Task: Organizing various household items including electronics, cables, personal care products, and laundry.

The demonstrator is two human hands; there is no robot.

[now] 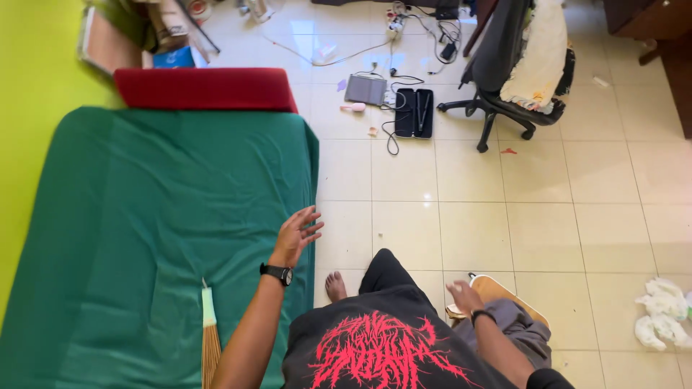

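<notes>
The left hand (296,235) is open with fingers spread over the right edge of the green bed (144,238), and the right hand (465,297) is open, touching a wooden stool (504,294).

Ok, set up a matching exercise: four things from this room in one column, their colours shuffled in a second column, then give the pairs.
Things:
1. bed sheet
2. pillow
3. office chair
4. crumpled cloth

Colours:
A. white
B. red
C. green
D. black

Pairs: 1-C, 2-B, 3-D, 4-A. The left hand hovers over the bed sheet's edge.
</notes>
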